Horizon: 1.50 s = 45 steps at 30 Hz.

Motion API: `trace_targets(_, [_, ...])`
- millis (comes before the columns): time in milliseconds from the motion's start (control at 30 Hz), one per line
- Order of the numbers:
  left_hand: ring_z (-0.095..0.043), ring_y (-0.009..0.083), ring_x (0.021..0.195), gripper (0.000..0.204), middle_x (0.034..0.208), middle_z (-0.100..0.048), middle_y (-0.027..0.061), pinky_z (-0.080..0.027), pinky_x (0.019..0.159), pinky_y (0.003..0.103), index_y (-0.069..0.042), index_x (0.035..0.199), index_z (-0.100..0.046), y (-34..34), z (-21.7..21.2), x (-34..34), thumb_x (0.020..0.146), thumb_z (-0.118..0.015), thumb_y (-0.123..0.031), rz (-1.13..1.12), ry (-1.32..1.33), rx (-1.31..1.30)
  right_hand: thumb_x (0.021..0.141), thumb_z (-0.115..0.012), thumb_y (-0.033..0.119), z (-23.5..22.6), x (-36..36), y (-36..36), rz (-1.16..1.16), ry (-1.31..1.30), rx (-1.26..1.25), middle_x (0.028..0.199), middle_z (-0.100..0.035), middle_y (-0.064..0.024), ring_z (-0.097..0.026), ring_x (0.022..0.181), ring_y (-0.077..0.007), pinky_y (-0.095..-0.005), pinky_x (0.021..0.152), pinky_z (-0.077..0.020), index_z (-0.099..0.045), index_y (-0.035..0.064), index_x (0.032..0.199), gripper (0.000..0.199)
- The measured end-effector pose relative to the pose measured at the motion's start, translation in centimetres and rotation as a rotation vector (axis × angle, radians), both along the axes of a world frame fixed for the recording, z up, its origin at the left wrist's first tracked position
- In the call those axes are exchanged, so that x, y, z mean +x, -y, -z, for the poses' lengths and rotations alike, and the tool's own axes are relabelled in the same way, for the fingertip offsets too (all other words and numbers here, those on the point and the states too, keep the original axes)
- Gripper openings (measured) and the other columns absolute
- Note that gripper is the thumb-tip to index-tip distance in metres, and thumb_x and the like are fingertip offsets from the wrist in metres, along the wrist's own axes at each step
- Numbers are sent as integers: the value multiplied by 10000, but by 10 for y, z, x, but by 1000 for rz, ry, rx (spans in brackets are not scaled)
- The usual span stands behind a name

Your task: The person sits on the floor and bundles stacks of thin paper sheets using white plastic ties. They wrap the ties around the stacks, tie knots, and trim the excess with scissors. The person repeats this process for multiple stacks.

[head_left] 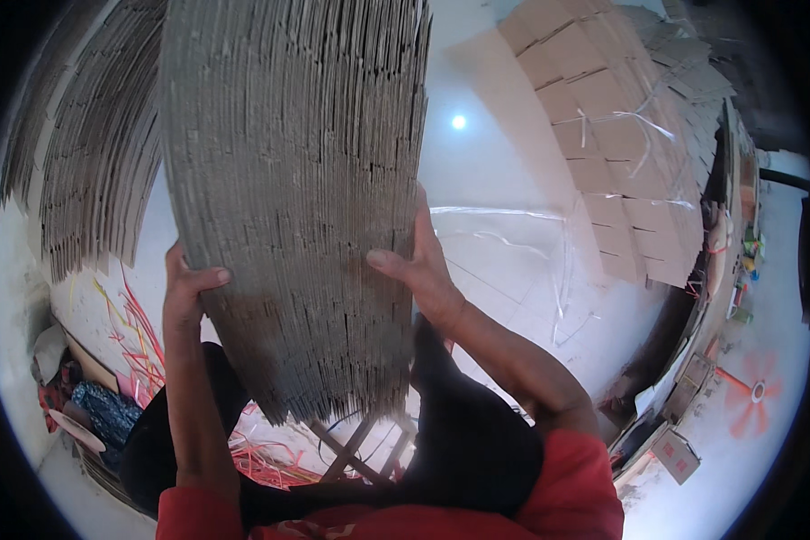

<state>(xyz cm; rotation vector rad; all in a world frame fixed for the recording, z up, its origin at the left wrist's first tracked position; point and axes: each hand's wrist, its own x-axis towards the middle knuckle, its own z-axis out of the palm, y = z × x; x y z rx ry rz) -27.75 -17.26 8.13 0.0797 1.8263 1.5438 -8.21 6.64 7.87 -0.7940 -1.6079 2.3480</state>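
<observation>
A thick stack of grey-brown corrugated cardboard sheets [288, 180] stands before me, its layered edges facing up and running from the top of the head view down between my knees. My left hand [192, 283] clasps the stack's left side, thumb bent over onto the edges. On the opposite side my right hand [423, 265] presses against the stack, thumb lying across the edges and fingers mostly hidden behind the side. Its lower end, uneven and ragged, sits close to my lap.
More cardboard stacks stand at the upper left [108, 135], and a tan cardboard pile [612, 153] with white plastic ties is at the upper right. Red and yellow strapping [139, 324] litters the floor [504, 270]. An orange-bladed fan [758, 391] and a small box [675, 454] are far right.
</observation>
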Motion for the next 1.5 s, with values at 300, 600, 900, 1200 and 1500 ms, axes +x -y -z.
trace_targets(300, [-575, 261, 971, 840, 1067, -570, 135, -460, 853, 345, 40, 1244, -399, -2, -123, -9, 488, -734, -107, -40, -316, 193, 687, -755, 375, -122, -17, -2, -6, -245, 517, 1423, -181, -229, -240, 1310, -301, -385, 1069, -229, 56, -57, 1391, 1158])
trace_targets(600, [-572, 268, 970, 711, 1052, -584, 144, -432, 902, 365, 64, 1178, -462, 6, -193, -33, 537, -757, -19, -155, -645, 339, 734, -712, 245, -228, -32, -27, -81, -681, 537, 1317, -390, -144, -413, 1200, -232, -356, 1020, -311, -164, 21, 1394, 886])
trace_targets(900, [-585, 223, 936, 551, 1001, -615, 115, -433, 894, 333, 53, 1102, -523, -36, -239, -60, 612, -764, -24, -145, -962, 556, 773, -662, 196, -277, -72, -39, 129, -863, 601, 1234, -471, -117, -454, 1135, -197, -320, 976, -342, -287, -8, 1338, 707])
trace_targets(1200, [-518, 213, 1077, 665, 1142, -577, 77, -407, 930, 332, 19, 1190, -495, -20, -98, -53, 605, -796, -73, 28, -468, 428, 632, -805, 207, -130, -92, -73, 84, -547, 594, 1140, -539, -99, -521, 1039, -179, -302, 929, -404, -375, 1, 1256, 786])
trace_targets(1500, [-499, 203, 1079, 655, 1162, -554, 73, -392, 940, 327, -24, 1193, -482, -24, -86, -54, 617, -793, -41, -45, -569, 369, 569, -843, 223, -113, -92, -95, 149, -316, 1015, 1206, -520, -129, -532, 1061, -222, -337, 928, -425, -346, 9, 1287, 898])
